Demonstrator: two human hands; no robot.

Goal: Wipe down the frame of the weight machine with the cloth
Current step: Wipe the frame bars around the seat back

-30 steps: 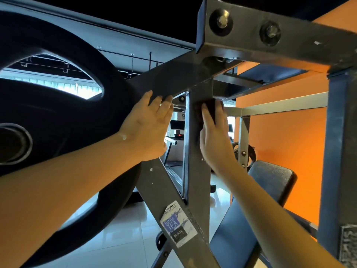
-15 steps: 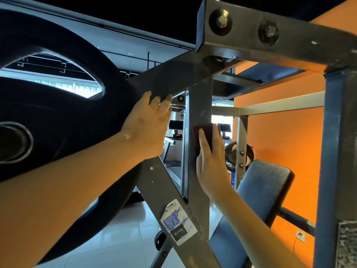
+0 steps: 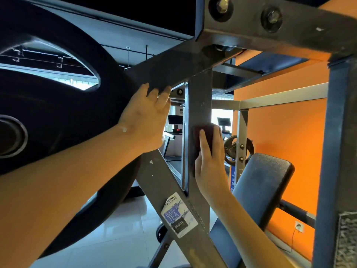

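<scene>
The grey steel frame (image 3: 199,97) of the weight machine fills the view, with an upright post in the middle and a slanted beam crossing it. My right hand (image 3: 208,163) presses a dark red cloth (image 3: 204,130) flat against the upright post, fingers straight over it. My left hand (image 3: 146,118) rests on the slanted beam, its fingertips hooked over the beam's lower edge. Most of the cloth is hidden under my fingers.
A big black weight plate (image 3: 58,113) hangs at the left behind my left arm. A padded bench (image 3: 260,182) stands at the right before an orange wall (image 3: 289,136). A sticker (image 3: 178,215) sits low on the slanted beam. Another upright (image 3: 336,151) rises at the far right.
My right hand has slid the cloth down the upright post from near the top joint to about mid-height. My left hand has stayed on the slanted beam.
</scene>
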